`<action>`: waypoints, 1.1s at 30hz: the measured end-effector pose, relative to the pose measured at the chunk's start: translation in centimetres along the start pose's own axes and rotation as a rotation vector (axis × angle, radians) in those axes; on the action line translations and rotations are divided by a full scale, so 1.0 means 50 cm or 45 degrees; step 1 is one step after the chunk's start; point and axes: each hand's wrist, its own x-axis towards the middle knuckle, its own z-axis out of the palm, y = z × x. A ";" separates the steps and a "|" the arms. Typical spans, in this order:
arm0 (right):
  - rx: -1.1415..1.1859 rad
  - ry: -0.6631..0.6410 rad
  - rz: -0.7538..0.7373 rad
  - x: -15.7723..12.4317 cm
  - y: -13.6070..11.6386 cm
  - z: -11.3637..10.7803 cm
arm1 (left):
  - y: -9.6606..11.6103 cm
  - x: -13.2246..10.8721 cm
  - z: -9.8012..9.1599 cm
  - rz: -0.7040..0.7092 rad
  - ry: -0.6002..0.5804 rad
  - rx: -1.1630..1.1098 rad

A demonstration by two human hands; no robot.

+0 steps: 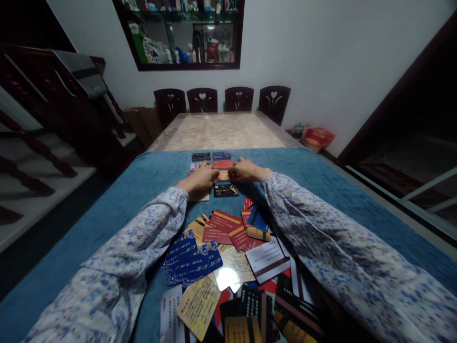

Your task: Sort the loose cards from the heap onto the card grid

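Observation:
My left hand (202, 178) and my right hand (247, 171) are at the rows of sorted cards, their fingers closed at opposite short edges of a gold card (223, 176). Just beyond it lies a red card (223, 164). A black VIP card (226, 191) is on the near side. Farther off sit a dark card stack (201, 156) and a blue card stack (222, 155), side by side. Under and beside my left hand, other cards are partly covered. Between my forearms spreads a loose heap with blue cards (194, 259), red cards (222, 226) and white cards (267, 259).
A blue cloth (117, 219) covers the near part of the long table; its far part is a bare patterned tabletop (224, 131). Several dark chairs (239, 100) stand at the far end. A stair railing (32, 95) is on the left, and a red bag (319, 137) on the right.

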 end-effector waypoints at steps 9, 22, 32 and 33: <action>-0.023 0.088 0.074 -0.037 -0.027 -0.021 | 0.033 -0.043 -0.012 0.085 0.111 0.018; 0.161 0.350 -0.263 -0.142 -0.071 0.006 | 0.130 -0.201 -0.026 0.451 0.101 -0.303; 0.313 0.458 -0.418 -0.203 -0.127 0.022 | 0.147 -0.264 -0.030 0.466 0.005 -0.276; 0.315 0.455 -0.415 -0.208 -0.133 0.021 | 0.144 -0.265 -0.028 0.459 0.002 -0.261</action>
